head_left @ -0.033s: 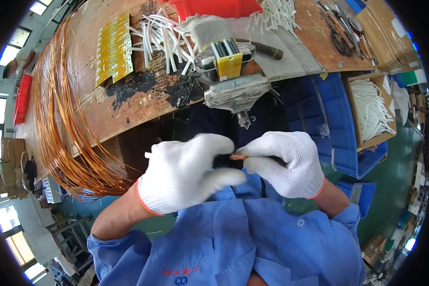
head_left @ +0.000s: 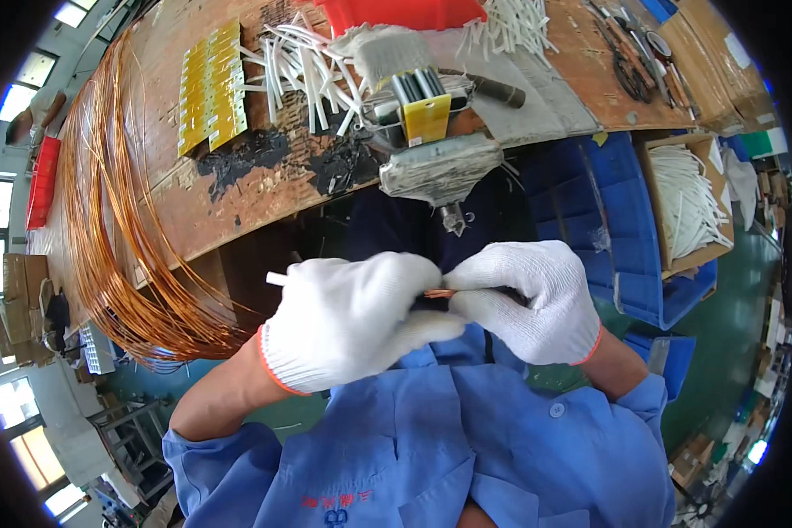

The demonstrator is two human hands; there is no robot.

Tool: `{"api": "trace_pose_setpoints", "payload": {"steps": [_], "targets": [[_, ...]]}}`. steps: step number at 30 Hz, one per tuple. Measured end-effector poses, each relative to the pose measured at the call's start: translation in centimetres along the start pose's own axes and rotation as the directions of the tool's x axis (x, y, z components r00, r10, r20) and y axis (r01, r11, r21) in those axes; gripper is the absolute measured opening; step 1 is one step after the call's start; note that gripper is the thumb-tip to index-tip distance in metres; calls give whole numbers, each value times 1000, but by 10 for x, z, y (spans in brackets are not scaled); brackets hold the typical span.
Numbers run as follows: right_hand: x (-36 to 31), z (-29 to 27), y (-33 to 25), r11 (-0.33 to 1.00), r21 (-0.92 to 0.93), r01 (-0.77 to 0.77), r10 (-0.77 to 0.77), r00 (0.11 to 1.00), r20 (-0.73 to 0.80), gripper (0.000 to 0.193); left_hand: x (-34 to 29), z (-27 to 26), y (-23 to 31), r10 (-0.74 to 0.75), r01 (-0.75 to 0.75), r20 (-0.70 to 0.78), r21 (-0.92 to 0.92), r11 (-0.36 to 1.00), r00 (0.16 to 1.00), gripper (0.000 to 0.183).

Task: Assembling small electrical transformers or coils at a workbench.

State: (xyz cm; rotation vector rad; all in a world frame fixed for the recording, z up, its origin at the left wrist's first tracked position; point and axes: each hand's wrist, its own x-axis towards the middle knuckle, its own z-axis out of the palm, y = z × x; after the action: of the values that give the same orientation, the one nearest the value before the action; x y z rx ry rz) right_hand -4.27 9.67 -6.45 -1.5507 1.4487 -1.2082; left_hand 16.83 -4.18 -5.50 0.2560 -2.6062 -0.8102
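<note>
Both hands wear white knit gloves with orange cuffs and meet in front of my chest. My right hand pinches a short bundle of copper wires between thumb and forefinger. My left hand is curled, its forefinger reaching the other end of these wires and its thumb just below. From the back of the left hand sticks the end of a white tube; the rest of it is hidden in that hand. Beyond the hands, a clamp-like holder wrapped in whitish material juts from the table edge, bearing dark cylinders and a yellow plate.
A large coil of copper wire hangs over the table's left side. On the wooden table lie yellow sheets, loose white tubes, a red bin and hand tools. Blue crates and a carton of white tubes stand right.
My left hand has moved slightly right, its forefinger and thumb drawing nearer to the copper wires. More of the white tube shows behind it. The right hand stays nearly in place.
</note>
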Motion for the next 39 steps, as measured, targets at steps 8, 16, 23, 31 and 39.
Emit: {"api": "trace_pose_setpoints", "payload": {"steps": [8,16,23,31,39], "targets": [[-7,-10,-6,837,416,-356,340,933,115,11,-5,-11,-6,-180,166,-66,-175,971,981,10],[-14,-5,6,939,251,-234,241,970,2,11,-14,-15,-7,-405,579,416,-526,624,814,46],[-12,3,3,940,263,-216,222,975,6,12,-17,0,-2,-287,337,196,-307,890,938,27],[-9,7,-4,952,199,-231,222,973,65,11,-20,-1,1,-270,309,188,-226,924,944,38],[-7,12,-4,972,165,-167,161,986,46,9,-19,-6,5,-299,328,277,-67,942,913,42]]}}
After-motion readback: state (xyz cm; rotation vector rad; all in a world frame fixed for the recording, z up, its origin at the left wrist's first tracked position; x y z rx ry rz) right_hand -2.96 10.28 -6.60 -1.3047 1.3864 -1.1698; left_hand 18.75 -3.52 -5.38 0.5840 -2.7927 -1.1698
